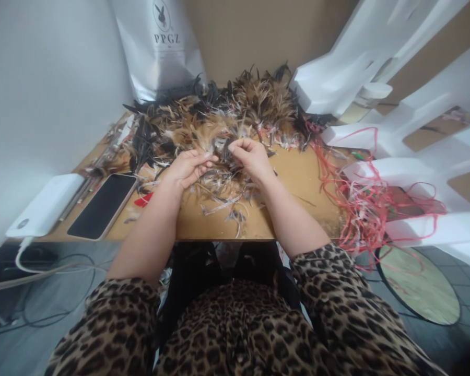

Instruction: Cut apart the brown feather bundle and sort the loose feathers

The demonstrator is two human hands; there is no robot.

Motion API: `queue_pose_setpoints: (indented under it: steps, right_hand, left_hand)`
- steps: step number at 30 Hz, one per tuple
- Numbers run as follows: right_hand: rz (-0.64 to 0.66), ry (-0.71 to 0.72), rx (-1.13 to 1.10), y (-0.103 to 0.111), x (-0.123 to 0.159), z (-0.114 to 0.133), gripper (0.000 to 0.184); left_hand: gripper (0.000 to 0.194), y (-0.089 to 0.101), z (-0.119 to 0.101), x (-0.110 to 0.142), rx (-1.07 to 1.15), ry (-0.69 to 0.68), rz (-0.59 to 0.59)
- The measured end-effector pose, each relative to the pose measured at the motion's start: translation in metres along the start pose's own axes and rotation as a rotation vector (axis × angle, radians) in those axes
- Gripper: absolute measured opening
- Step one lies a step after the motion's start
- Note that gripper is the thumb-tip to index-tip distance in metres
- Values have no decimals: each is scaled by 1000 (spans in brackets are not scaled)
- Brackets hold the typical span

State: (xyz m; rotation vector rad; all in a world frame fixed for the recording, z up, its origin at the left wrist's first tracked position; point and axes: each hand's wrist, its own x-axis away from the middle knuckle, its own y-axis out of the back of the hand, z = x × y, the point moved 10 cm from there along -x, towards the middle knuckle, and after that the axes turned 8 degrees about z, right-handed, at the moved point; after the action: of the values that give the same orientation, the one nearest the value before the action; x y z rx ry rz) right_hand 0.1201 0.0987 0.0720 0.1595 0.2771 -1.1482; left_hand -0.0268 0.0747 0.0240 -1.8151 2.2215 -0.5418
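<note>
both hands by brown feathers

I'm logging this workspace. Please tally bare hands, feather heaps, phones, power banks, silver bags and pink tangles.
Left hand and right hand: 2
Feather heap: 1 (feathers too overlapped to count)
Phone: 1
White power bank: 1
Silver bag: 1
Pink tangle: 1
Total: 7

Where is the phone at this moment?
In the head view, the phone lies on the left side of the table, between the white power bank and the small red scrap.
</note>
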Motion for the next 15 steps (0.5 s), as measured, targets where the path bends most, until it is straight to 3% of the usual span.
queue_pose_setpoints:
  steps: [4, 8, 15]
  right_hand:
    - [-65, 126, 170, -1, 4, 13, 17]
    - [-73, 146, 194, -11, 7, 11, 14]
    - [-76, 133, 143, -20, 7, 3, 14]
  left_hand:
    - [6, -8, 8, 0, 1, 54, 93]
    - [7, -15, 12, 0, 32, 85, 139]
    - [5, -14, 13, 0, 104, 86, 68]
